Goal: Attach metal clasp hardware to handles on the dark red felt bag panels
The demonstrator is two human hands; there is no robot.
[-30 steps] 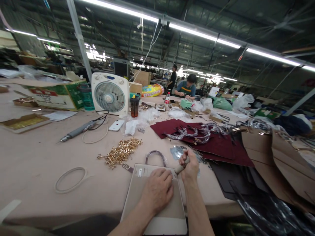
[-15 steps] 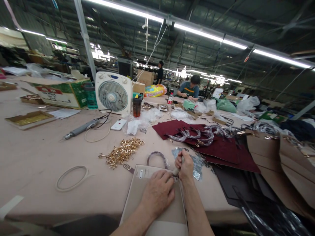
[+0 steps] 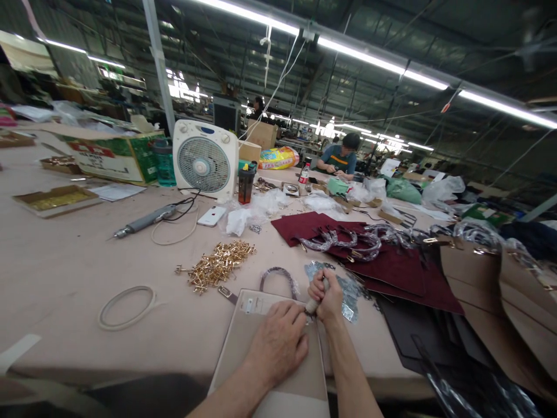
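Note:
A beige bag panel (image 3: 243,348) lies flat at the table's near edge, its plastic-wrapped handle (image 3: 278,274) curving up behind it. My left hand (image 3: 278,342) lies palm down on the panel's upper right part, fingers curled at a small fitting that I cannot make out. My right hand (image 3: 326,297) is closed round a pale-handled tool (image 3: 312,304), held upright with its tip at the panel's top right corner, right beside my left fingertips. A heap of gold metal fittings (image 3: 217,264) lies to the left of the handle.
Dark red panels with wrapped handles (image 3: 348,241), black panels (image 3: 418,337) and tan panels (image 3: 487,278) cover the right side. A white fan (image 3: 205,162), grey electric screwdriver (image 3: 143,222), white phone (image 3: 212,215), white cord loop (image 3: 126,307) and cardboard boxes (image 3: 108,157) stand left. A person (image 3: 342,159) sits at the far end.
My right hand has brought the tool from a tilt to upright, closer to my left fingertips. The camera has shifted a little; the left hand stays on the panel.

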